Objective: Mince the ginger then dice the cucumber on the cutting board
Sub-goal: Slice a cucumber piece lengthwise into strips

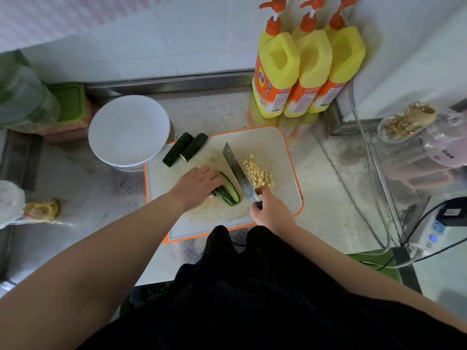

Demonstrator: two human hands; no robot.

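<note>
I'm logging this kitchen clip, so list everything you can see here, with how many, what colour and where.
cutting board: one, white with orange rim, centre of the steel counter
chopped ginger: one pale yellow pile, right part of the board
cucumber under the hand: dark green lengths, mid board
spare cucumber pieces: two, dark green, board's far left corner
knife: one, steel blade, between cucumber and ginger
bowl: one, white, left of the board
detergent bottles: three, yellow with orange pumps, by the back wall
glass jar: one, clear, right side
power strip: one, white, far right
left hand: presses on the cucumber
right hand: grips the knife handle
</note>
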